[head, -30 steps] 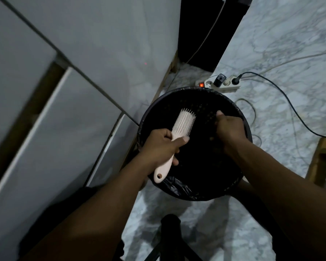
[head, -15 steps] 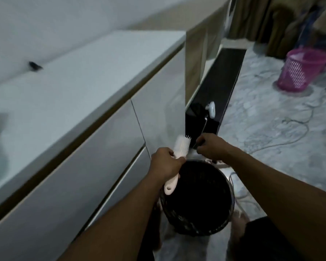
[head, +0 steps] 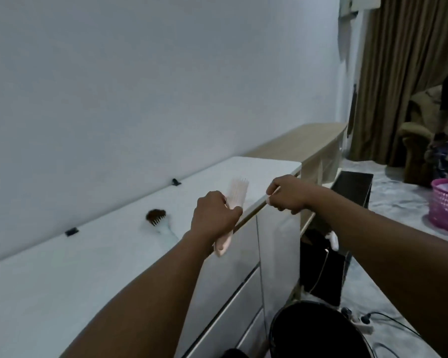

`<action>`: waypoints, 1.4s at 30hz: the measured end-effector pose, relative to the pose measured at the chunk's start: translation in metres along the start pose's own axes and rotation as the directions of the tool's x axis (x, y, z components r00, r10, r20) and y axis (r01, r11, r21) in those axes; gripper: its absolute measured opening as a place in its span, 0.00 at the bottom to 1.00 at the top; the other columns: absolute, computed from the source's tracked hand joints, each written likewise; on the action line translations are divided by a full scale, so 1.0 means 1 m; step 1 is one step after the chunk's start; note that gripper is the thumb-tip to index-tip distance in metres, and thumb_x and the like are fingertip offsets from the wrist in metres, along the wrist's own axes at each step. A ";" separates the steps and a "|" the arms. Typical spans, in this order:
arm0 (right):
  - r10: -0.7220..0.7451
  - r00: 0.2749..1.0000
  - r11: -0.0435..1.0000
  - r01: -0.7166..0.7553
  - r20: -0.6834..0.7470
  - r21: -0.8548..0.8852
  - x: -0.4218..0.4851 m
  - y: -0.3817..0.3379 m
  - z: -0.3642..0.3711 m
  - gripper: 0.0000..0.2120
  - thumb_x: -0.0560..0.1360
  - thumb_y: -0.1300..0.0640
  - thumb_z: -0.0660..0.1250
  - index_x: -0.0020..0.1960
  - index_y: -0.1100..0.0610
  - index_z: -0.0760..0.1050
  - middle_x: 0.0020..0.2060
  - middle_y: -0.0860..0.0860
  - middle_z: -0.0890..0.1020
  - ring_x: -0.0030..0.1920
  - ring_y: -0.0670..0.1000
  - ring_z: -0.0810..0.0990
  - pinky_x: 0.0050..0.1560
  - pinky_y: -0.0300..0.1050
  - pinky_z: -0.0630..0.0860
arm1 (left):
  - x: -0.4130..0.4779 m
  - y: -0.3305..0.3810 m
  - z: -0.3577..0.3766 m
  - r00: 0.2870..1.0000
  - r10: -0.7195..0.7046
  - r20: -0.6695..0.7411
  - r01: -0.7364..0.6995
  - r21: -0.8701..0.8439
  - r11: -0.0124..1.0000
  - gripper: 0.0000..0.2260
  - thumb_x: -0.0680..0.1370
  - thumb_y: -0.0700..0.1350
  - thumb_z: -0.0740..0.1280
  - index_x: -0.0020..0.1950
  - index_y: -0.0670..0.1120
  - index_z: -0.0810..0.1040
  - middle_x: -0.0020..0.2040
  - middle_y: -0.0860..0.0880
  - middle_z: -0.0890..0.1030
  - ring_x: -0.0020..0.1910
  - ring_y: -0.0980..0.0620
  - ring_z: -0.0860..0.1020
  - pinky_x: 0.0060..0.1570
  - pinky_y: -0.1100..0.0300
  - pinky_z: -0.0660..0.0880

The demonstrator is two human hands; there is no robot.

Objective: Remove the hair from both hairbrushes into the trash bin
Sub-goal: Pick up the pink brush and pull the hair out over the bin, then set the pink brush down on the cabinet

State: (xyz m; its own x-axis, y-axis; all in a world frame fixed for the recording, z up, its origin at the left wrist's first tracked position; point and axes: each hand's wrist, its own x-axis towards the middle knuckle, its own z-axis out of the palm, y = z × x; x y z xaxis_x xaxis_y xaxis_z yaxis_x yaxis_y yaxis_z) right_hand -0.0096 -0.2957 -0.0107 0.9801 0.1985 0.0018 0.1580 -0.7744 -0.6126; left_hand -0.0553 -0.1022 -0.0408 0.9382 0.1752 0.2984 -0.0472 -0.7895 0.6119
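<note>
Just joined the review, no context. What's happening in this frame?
A person is cleaning hairbrushes. The left hand grips a pink hairbrush by its handle, raised over the white cabinet top. The right hand is loosely closed beside it; whether it holds any hair is unclear. A second brush, clogged with dark hair, lies on the cabinet top. The black trash bin sits on the floor below.

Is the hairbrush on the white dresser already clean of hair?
No, the hairbrush lying on the dresser has a dark clump of hair in its bristles.
</note>
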 end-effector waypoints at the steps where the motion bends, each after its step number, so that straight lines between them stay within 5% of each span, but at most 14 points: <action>1: -0.033 0.999 0.999 0.033 -0.002 -0.005 0.001 -0.018 0.001 0.12 0.75 0.56 0.67 0.57 0.55 0.76 0.45 0.55 0.83 0.44 0.54 0.81 0.38 0.46 0.77 | 0.000 -0.006 -0.017 0.999 -0.013 -0.033 0.014 0.012 1.000 0.13 0.73 0.52 0.71 0.51 0.44 0.79 0.44 0.50 0.76 0.42 0.51 0.74 0.43 0.57 0.73; 10: -0.287 0.955 0.947 0.294 0.076 -0.129 0.022 -0.140 0.064 0.16 0.75 0.50 0.67 0.62 0.50 0.74 0.57 0.50 0.77 0.52 0.52 0.78 0.47 0.45 0.72 | -0.004 -0.098 -0.118 0.929 -0.299 -0.218 0.319 0.065 0.945 0.16 0.66 0.56 0.70 0.44 0.45 0.75 0.41 0.48 0.80 0.40 0.46 0.80 0.32 0.59 0.68; 18: -0.334 0.924 0.912 0.366 0.184 -0.186 0.063 -0.167 0.142 0.16 0.77 0.51 0.65 0.63 0.51 0.73 0.63 0.51 0.75 0.51 0.50 0.73 0.50 0.42 0.67 | -0.006 -0.170 -0.125 0.849 -0.449 -0.278 0.501 0.151 0.852 0.11 0.72 0.51 0.70 0.46 0.47 0.71 0.38 0.52 0.73 0.42 0.46 0.75 0.41 0.58 0.70; 27: -0.278 0.938 0.927 0.319 0.208 -0.197 0.090 -0.154 0.172 0.17 0.75 0.52 0.66 0.63 0.51 0.73 0.66 0.52 0.74 0.53 0.50 0.74 0.52 0.42 0.68 | 0.002 -0.191 -0.105 0.862 -0.421 -0.281 0.491 0.260 0.831 0.14 0.72 0.55 0.69 0.48 0.48 0.74 0.47 0.49 0.82 0.45 0.45 0.80 0.43 0.58 0.73; 33: -0.276 0.940 0.930 0.314 0.201 -0.192 0.091 -0.153 0.165 0.16 0.75 0.52 0.66 0.62 0.51 0.73 0.65 0.51 0.75 0.52 0.50 0.74 0.51 0.42 0.68 | 0.007 -0.181 -0.109 0.847 -0.376 -0.375 0.503 0.337 0.796 0.23 0.75 0.64 0.65 0.56 0.45 0.74 0.52 0.47 0.82 0.52 0.43 0.82 0.49 0.54 0.72; 42: -0.301 0.943 0.926 0.325 0.141 -0.194 0.088 -0.144 0.136 0.15 0.76 0.52 0.67 0.61 0.52 0.75 0.64 0.51 0.74 0.53 0.51 0.73 0.52 0.43 0.70 | 0.018 -0.130 -0.095 0.921 -0.259 -0.291 0.344 0.298 0.890 0.12 0.79 0.54 0.62 0.48 0.46 0.73 0.52 0.45 0.80 0.50 0.42 0.80 0.41 0.57 0.68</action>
State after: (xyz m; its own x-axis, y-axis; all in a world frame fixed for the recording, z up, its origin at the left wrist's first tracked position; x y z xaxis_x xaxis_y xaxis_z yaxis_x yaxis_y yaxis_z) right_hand 0.0376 -0.0852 -0.0301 0.8598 0.5051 0.0748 0.4877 -0.7689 -0.4135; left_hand -0.0647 0.0599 -0.0452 0.7763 0.5371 0.3298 0.3833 -0.8177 0.4295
